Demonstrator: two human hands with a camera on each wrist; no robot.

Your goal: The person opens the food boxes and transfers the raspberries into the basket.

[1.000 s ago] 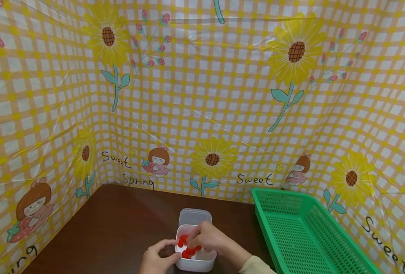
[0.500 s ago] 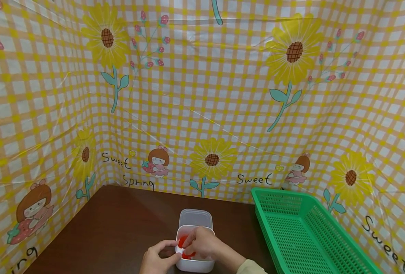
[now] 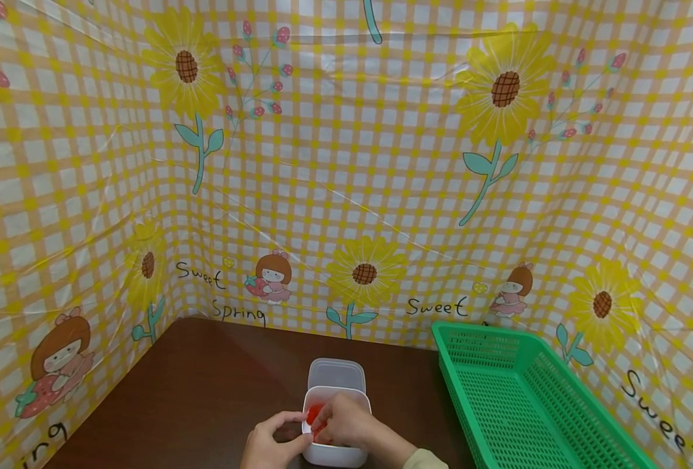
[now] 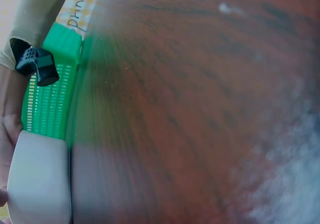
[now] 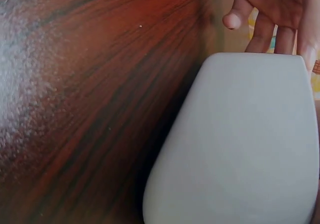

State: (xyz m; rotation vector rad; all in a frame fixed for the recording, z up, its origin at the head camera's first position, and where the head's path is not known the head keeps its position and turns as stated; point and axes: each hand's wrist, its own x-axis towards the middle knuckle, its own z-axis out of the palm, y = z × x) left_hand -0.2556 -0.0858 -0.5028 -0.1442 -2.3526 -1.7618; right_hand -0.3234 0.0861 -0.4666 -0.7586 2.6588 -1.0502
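A small white plastic box [image 3: 337, 456] stands uncovered near the front of the table, with several bright red pieces [image 3: 314, 413] inside. My left hand [image 3: 273, 441] holds the box at its left side, thumb at the near corner and index finger farther back on the rim. Over the box, my right hand [image 3: 346, 420] reaches down from the right, fingers among the red pieces. Its fingertips are partly hidden, and I cannot tell whether they pinch one. The right wrist view shows the white box wall [image 5: 240, 139] with left-hand fingers [image 5: 285, 36] behind it.
A translucent lid [image 3: 336, 374] lies flat just behind the box. To the right stands a large green perforated basket [image 3: 449, 378]. A checked, flower-printed cloth [image 3: 299, 215] walls in the dark wood table [image 3: 217, 371] at the back and sides.
My right hand has dropped lower into the box and shifted slightly within it, covering more of the red pieces. My left hand stays at the box's left side.
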